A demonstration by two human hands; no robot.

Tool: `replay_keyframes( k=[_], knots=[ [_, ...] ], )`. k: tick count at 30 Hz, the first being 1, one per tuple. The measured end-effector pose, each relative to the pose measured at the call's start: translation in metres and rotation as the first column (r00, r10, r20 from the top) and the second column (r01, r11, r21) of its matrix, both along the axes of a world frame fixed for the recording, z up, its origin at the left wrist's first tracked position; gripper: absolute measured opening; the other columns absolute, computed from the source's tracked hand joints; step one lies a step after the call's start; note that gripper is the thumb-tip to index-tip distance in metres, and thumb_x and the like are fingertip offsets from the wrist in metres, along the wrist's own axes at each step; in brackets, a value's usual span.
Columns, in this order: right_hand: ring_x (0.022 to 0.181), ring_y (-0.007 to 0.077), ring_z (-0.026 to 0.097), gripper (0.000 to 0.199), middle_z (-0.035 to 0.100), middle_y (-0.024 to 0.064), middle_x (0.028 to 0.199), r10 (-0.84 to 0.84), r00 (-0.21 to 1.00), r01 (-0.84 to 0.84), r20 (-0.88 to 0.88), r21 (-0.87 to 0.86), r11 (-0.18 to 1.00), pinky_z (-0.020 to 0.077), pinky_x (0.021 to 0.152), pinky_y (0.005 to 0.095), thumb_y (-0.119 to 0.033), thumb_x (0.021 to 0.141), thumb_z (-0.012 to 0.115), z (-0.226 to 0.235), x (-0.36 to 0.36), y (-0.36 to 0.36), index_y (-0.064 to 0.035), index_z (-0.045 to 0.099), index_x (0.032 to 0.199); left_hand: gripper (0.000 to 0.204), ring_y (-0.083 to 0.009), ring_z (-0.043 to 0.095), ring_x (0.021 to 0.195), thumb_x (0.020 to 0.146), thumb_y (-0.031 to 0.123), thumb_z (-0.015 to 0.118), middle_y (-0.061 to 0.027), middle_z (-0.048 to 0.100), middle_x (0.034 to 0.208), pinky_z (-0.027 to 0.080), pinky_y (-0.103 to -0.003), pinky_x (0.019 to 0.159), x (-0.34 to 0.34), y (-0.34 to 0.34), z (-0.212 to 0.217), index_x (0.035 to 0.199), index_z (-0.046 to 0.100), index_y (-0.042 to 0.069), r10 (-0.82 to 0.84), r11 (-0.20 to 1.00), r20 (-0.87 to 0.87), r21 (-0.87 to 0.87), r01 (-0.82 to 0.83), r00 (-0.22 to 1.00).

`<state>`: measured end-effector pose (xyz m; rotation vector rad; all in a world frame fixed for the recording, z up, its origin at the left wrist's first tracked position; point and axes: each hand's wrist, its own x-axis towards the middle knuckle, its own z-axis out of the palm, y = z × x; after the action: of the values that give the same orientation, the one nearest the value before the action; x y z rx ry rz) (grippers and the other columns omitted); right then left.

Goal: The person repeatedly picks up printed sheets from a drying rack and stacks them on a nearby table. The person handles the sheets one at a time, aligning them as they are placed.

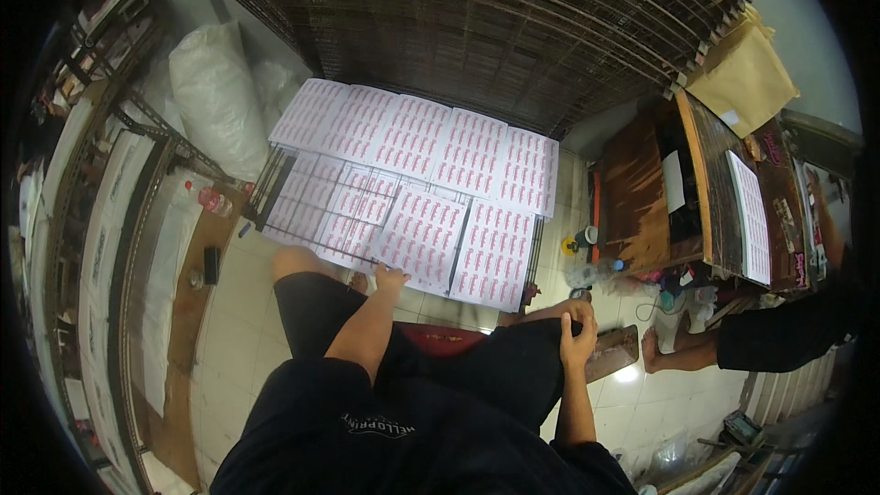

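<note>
Nearest to us, at 6 o'clock, is our black shirt [367, 403], and above it our dark shorts [321, 316]. At 4 o'clock our right hand [577, 330] rests at the right knee; its fingers are loosely bent, the thumb stands a little apart from them, and we see nothing inside. Just beyond it, a wooden board [612, 353] lies low over the tiled floor [632, 399].

Toward 7 o'clock from the centre, our left hand [391, 277] has its fingers on the near edge of one printed sheet [422, 234], the third from left in the front row; whether they pinch the paper, we cannot tell. This sheet lies flat on a wire drying shelf [266, 188], with three others beside it and a back row of five sheets [417, 137] behind. All are white with pinkish-red rows of print. Thin dark wires cross the two left front sheets.

At 4 o'clock, farther out, we notice a co-worker's bare foot [652, 350]. At 3 o'clock stands a wooden table [692, 156] bearing another printed sheet [750, 215]. A whitish plastic sack [215, 92] leans at 10 o'clock, and raised wire racks [477, 37] fill 12 o'clock.
</note>
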<state>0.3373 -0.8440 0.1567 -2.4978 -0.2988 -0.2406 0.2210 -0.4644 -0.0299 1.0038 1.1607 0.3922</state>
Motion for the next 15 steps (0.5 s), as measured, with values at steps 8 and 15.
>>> replay_keyframes(
  k=[8,15],
  knots=[
    [0.108,0.0345,0.048,0.044,0.055,0.0166,0.112,0.004,1.0,-0.003,0.022,-0.027,1.0,0.0346,0.092,0.0431,-0.037,0.083,0.058,-0.008,0.007,-0.007,-0.0011,0.056,0.109,0.036,-0.0307,0.057,0.087,0.072,-0.005,0.056,-0.019,0.052,0.1,0.055,-0.044,0.07,0.008,-0.002,-0.057,0.106,0.047,-0.005,0.077,0.983,0.151,-0.179,-0.05,0.986],
    [0.109,0.0339,0.047,0.045,0.054,0.0156,0.114,-0.018,0.999,0.014,-0.033,-0.131,0.991,0.0341,0.092,0.0434,-0.039,0.086,0.054,-0.002,0.008,-0.001,-0.0025,0.055,0.111,0.032,-0.0308,0.057,0.086,0.073,0.003,0.056,-0.0196,0.054,0.097,0.053,-0.044,0.071,0.003,-0.003,-0.108,0.103,0.05,-0.005,-0.16,0.984,0.017,0.085,0.158,0.987]
  ],
)
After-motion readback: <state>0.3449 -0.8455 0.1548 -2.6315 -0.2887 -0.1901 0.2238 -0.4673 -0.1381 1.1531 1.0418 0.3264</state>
